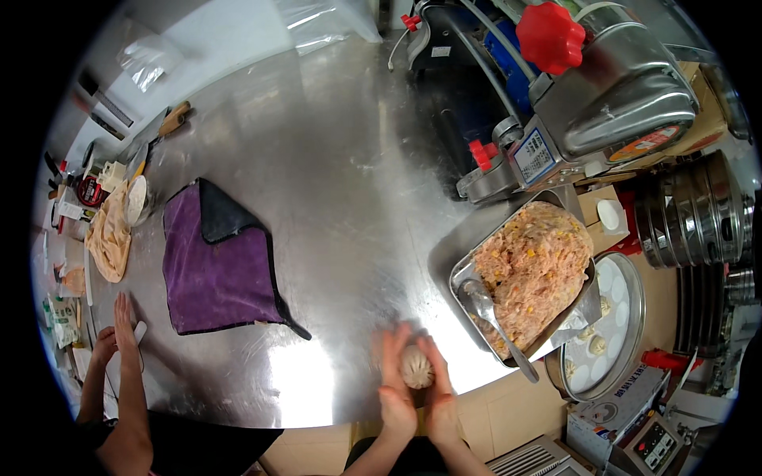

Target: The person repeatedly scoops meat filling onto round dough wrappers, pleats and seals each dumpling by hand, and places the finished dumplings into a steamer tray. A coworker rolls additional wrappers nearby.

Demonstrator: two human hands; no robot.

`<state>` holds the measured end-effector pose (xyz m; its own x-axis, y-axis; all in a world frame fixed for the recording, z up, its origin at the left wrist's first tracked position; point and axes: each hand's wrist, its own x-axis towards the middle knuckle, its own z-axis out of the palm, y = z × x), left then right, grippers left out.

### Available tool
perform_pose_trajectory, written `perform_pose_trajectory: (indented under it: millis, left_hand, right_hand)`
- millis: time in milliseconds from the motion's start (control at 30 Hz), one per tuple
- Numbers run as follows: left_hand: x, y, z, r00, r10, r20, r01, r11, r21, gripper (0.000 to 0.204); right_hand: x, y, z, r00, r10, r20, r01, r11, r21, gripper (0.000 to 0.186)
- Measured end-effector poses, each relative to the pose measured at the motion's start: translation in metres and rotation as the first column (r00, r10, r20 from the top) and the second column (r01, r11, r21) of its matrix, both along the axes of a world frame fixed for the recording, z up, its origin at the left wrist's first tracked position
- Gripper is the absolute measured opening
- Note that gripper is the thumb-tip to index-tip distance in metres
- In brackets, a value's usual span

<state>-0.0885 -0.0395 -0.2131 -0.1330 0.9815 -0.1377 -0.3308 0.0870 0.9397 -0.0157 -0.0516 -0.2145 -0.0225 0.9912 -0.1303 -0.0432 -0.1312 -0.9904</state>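
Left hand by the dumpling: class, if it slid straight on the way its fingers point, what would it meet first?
The left hand points up the steel table; the way looks free, though the machine stands off to the right.

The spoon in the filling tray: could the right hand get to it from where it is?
Probably yes: the spoon handle juts toward the right hand with only bare table between, though that hand now cups a bun.

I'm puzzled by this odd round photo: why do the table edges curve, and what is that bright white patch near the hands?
Head view: the fisheye lens bends the shiny steel table toward the black rim; the white patch is lamp glare on the metal, beside the left hand and right hand cupping a pale pleated dumpling, which looks slightly soft.
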Motion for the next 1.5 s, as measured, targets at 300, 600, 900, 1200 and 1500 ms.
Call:
perform_pose_trajectory:
  millis: [300, 600, 900, 1200, 1500]
  left_hand:
    - [0.012, -0.013, 0.011, 0.998, 0.011, 0.063, -0.008, 0.999, -0.044, 0.088]
    - [-0.032, -0.007, -0.022, 0.835, 0.351, -0.424, -0.319, 0.936, 0.147, 0.069]
    - [-0.029, -0.009, -0.027, 0.806, 0.379, -0.455, -0.335, 0.926, 0.177, 0.056]
    - [-0.029, -0.009, -0.027, 0.803, 0.404, -0.438, -0.367, 0.914, 0.171, 0.054]
    - [-0.029, -0.009, -0.025, 0.797, 0.418, -0.436, -0.376, 0.908, 0.184, 0.053]
  right_hand:
    - [0.001, 0.001, 0.000, 1.000, -0.009, -0.007, 0.010, 0.998, 0.069, 0.068]
    - [0.063, 0.005, 0.068, 0.844, -0.193, 0.500, 0.049, 0.957, 0.285, 0.024]
    - [0.113, 0.074, 0.084, 0.413, -0.410, 0.813, 0.075, 0.905, 0.418, 0.020]
    - [0.110, 0.121, 0.072, 0.192, -0.366, 0.911, -0.215, 0.890, 0.403, 0.012]
    - [0.110, 0.126, 0.074, 0.033, -0.342, 0.939, -0.368, 0.870, 0.329, 0.011]
